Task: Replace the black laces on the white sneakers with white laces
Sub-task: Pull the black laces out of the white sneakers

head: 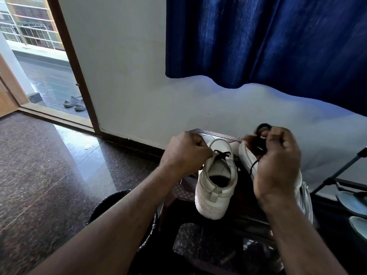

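Sneaker (pixel 216 185) at stool (pixel 200 133) edge, left hand (pixel 184 151) gripping; right hand (pixel 278 161) holds lace (pixel 260 143)

Dark stool (pixel 218 134) on speckled floor (pixel 49 165); white sneaker (pixel 215 187) on top (heel toward camera), second sneaker (pixel 245 153) just beside, partly hidden.

Nothing legible right now: no lettering, brand mark, label, number or sign can be made out anywhere in this view.
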A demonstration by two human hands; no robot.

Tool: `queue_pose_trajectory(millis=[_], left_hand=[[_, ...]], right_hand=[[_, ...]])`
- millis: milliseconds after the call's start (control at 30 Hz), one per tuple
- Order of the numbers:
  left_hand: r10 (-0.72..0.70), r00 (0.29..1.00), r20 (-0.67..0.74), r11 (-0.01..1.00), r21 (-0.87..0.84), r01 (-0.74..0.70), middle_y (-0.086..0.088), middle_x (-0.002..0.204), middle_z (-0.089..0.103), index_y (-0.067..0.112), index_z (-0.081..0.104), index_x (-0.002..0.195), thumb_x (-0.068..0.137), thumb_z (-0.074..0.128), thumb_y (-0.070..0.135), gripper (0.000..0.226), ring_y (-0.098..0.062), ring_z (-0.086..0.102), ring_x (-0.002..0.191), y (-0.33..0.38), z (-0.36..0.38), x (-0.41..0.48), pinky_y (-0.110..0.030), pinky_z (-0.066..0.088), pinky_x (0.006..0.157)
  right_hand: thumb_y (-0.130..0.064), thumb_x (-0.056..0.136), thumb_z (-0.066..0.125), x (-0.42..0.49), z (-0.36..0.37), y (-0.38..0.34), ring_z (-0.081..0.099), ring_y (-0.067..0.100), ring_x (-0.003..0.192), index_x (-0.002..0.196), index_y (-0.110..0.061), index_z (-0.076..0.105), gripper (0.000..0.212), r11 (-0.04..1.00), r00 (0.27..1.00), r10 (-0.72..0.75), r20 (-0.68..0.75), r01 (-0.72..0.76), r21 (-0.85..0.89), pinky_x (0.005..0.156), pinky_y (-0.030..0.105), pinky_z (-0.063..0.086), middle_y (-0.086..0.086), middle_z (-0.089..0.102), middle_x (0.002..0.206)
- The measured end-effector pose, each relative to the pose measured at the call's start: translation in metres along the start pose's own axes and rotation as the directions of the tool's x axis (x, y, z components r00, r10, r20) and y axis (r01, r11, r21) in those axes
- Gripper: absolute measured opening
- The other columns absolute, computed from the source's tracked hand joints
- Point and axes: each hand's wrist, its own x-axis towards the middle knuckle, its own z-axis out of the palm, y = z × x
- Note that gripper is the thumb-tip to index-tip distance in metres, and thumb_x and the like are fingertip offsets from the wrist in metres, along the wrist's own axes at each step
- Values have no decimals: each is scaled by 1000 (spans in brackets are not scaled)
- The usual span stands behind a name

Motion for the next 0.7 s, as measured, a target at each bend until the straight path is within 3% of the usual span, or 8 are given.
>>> queue_pose_trajectory(millis=[33, 67, 133, 267, 333, 433, 567, 700], left_hand=[[9, 1000, -10, 1000, 21, -9, -1, 62, 73, 17, 75, 72, 75, 72, 23, 8, -24, 75, 62, 0, 1, 0, -41, 65, 61], [24, 1000, -21, 999, 48, -23, 2, 61, 72, 18, 75, 71, 74, 72, 25, 8, -22, 74, 62, 1, 2, -1, -41, 65, 61], [83, 995, -46, 990, 119, -77, 8, 62, 71, 23, 73, 70, 73, 73, 30, 8, -17, 72, 64, 2, 5, -2, -37, 63, 63], [255, 964, -81, 922, 322, -217, 14, 77, 69, 31, 74, 78, 77, 74, 36, 5, -13, 68, 80, 5, 4, -5, -28, 54, 69], [310, 947, -87, 877, 410, -249, 10, 84, 72, 35, 77, 86, 80, 70, 37, 10, -17, 68, 83, 6, 3, -6, -29, 53, 71], [414, 910, -31, 785, 518, -340, 7, 99, 72, 36, 80, 98, 86, 64, 34, 20, -21, 68, 93, 1, 4, -5, -30, 54, 75], [440, 891, 110, 750, 500, -432, 5, 108, 61, 40, 79, 109, 88, 64, 31, 27, -21, 61, 104, -8, 7, 1, -30, 51, 86], [436, 891, 127, 750, 497, -437, 7, 106, 59, 38, 80, 106, 88, 69, 27, 24, -17, 60, 102, -8, 6, 6, -26, 47, 82]], right_hand=[[-15, 111, 42, 2, -1, -6, 76, 23, 82, 91, -15, 55, 24, 978, 994, 111, 13, -112, 174, 77, 35, 58, 10, 69, 99], [-16, 111, 40, 4, -3, -9, 76, 26, 80, 91, -15, 55, 25, 956, 985, 171, 36, -174, 235, 71, 33, 58, 11, 70, 98], [-15, 111, 40, 3, -5, -6, 73, 25, 65, 90, -16, 55, 26, 971, 980, 179, 84, -190, 143, 58, 28, 53, 9, 74, 85], [-18, 107, 53, -6, -4, 17, 71, 14, 60, 86, -21, 60, 22, 949, 993, -26, 118, 61, -308, 63, 41, 58, -3, 73, 76], [-15, 104, 56, -10, -4, 23, 74, 11, 66, 92, -26, 60, 17, 896, 985, -99, 140, 149, -418, 69, 44, 61, -6, 75, 77], [-15, 98, 59, -14, -5, 27, 72, 14, 79, 102, -24, 62, 10, 819, 971, -194, 141, 239, -521, 77, 42, 57, -9, 74, 87], [-18, 92, 70, -22, -6, 31, 63, 21, 98, 107, -19, 64, 16, 726, 930, -284, 233, 367, -581, 87, 35, 50, -2, 67, 104], [-37, 85, 66, -35, -9, 37, 55, 21, 104, 105, -25, 65, 23, 663, 913, -175, 368, 386, -641, 88, 46, 53, -6, 58, 106]])
